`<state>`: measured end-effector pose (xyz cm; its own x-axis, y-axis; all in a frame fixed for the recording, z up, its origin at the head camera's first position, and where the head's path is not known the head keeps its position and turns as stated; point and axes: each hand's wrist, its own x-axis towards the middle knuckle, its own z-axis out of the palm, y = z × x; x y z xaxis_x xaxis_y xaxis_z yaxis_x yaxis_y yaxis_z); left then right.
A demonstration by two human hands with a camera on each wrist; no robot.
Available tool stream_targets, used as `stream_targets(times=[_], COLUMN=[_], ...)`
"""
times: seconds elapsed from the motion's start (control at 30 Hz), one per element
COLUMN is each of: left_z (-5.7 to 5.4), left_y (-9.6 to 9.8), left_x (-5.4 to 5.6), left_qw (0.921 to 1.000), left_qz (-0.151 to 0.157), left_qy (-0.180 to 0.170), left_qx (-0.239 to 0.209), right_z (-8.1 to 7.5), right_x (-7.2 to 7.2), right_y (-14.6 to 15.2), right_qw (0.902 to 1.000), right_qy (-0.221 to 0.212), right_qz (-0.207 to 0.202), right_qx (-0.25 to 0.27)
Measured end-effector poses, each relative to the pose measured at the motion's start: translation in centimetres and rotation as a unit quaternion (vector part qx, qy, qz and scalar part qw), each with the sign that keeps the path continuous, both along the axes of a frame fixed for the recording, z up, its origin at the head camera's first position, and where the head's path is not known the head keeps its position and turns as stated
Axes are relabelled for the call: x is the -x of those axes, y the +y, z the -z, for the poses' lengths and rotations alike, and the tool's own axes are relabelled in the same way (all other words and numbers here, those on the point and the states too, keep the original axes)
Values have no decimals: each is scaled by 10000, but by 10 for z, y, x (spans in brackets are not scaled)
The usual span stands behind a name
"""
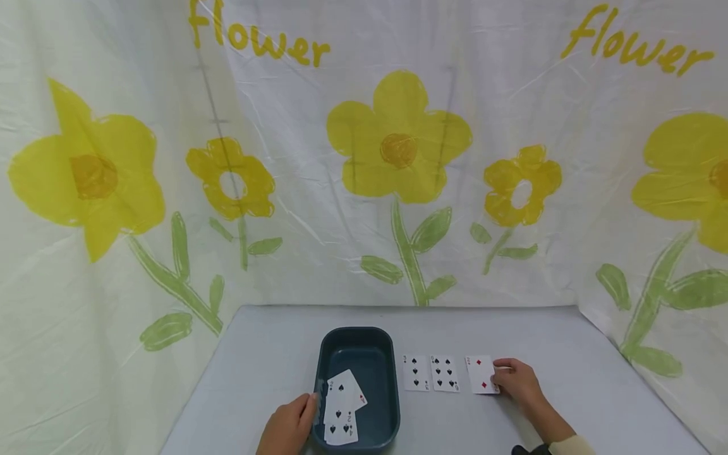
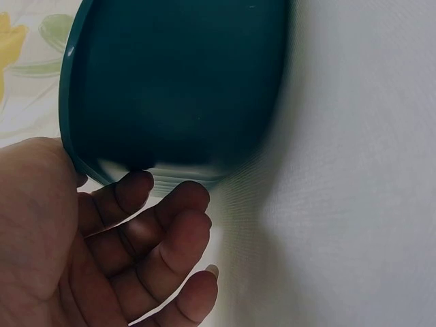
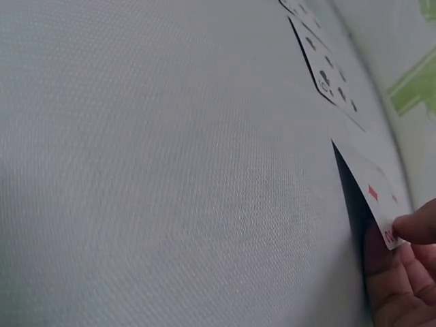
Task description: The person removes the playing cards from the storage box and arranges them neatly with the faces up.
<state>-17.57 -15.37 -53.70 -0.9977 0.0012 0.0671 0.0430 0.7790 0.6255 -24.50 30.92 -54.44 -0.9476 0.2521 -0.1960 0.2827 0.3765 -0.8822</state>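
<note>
My right hand [image 1: 519,380] pinches the right edge of a two of diamonds card [image 1: 480,374]. In the right wrist view, thumb and fingers grip the card [image 3: 375,191] by its corner, its near edge lifted over a dark shadow. My left hand [image 1: 286,424] holds the left wall of a dark teal plastic tub [image 1: 396,379]. The left wrist view shows the fingers [image 2: 178,248] curled against the tub's outer side, the thumb hidden. Inside the tub, several playing cards [image 1: 345,398] overlap, among them a two of spades and a card with a red mark.
Left of the two of diamonds, a three of spades [image 1: 416,373] and a six of spades [image 1: 445,374] lie face up in a row on the white tabletop [image 1: 455,423]. A white curtain [image 1: 307,265] painted with yellow flowers hangs behind and beside the table.
</note>
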Motion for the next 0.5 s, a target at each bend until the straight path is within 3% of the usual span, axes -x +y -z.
stream_targets(times=[0.5], left_z=[0], left_y=[1], left_x=[0], left_qw=[9998], left_qz=[-119], left_qy=[-133], left_qx=[45], right_z=[-7], right_x=[0], right_y=[-7], right_qw=[9980], right_qy=[151], right_qz=[-39], right_qx=[-610])
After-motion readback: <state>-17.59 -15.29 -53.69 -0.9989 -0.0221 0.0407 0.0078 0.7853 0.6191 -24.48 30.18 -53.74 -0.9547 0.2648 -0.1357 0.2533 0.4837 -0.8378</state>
